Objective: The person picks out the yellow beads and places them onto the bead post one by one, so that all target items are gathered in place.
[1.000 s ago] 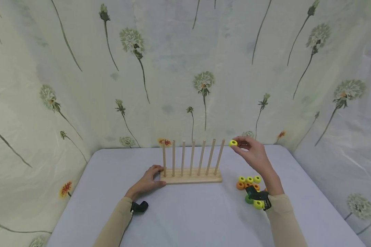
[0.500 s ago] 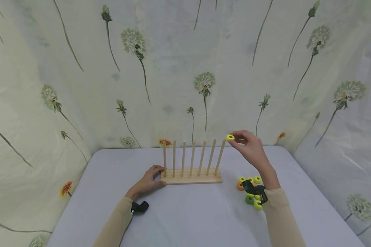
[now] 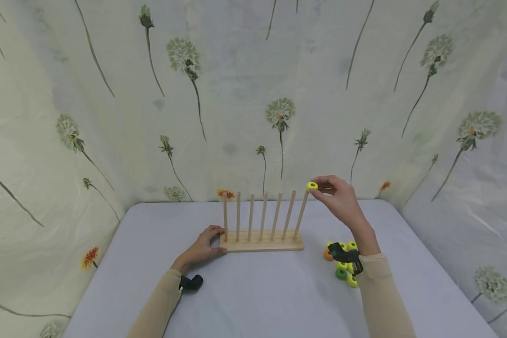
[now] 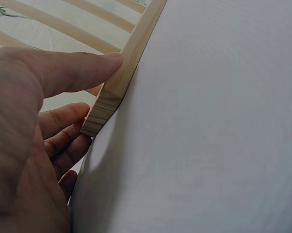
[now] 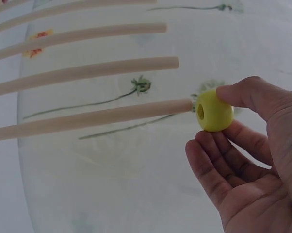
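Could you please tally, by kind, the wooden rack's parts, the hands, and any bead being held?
Wooden pegs: 7
Wooden base: 1
Left hand and right hand: 2
Held yellow bead: 1
Total: 11

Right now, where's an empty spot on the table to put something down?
There's bare table between the sleeves, on the near side of the wooden peg stand, and another patch left of the left hand. It's crowded beside the right sleeve, where yellow, orange and green beads huddle.
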{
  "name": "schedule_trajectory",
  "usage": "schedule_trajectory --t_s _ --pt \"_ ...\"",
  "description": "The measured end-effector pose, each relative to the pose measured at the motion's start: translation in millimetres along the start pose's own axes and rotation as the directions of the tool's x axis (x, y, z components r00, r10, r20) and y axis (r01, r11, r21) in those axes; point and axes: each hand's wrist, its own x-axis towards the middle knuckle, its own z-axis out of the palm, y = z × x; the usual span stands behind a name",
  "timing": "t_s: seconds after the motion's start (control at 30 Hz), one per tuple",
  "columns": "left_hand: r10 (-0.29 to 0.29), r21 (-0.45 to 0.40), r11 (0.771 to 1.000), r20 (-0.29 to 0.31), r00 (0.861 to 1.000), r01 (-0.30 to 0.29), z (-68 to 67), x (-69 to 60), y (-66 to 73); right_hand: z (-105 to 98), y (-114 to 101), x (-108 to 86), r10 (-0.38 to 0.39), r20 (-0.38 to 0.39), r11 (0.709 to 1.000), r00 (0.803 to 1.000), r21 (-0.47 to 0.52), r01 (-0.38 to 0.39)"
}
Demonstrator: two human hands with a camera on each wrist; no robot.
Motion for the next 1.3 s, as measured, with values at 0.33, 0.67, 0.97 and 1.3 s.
schedule_trajectory --t_s 0.33,0.67,0.97,1.3 --pt "0.014 0.005 1.000 -0.003 1.000 -0.014 0.0 0.8 -1.0 4 -3 0.3 -0.015 0.020 1.000 1.000 0.005 0.014" --pt "0.019 -0.001 1.000 -0.007 1.000 -0.019 -0.9 0.2 1.8 9 2 -1.0 0.030 0.060 0.999 0.998 0.012 -0.031" --pt "0.018 0.009 1.000 -0.004 1.000 -0.017 -1.3 0.7 2.4 11 4 -2.6 0.050 0.066 0.999 0.997 0.013 -0.051" --pt "0.001 0.000 1.000 0.000 1.000 -0.001 -0.8 0.5 1.1 14 7 -3.7 0.044 0.063 0.999 0.997 0.010 -0.045"
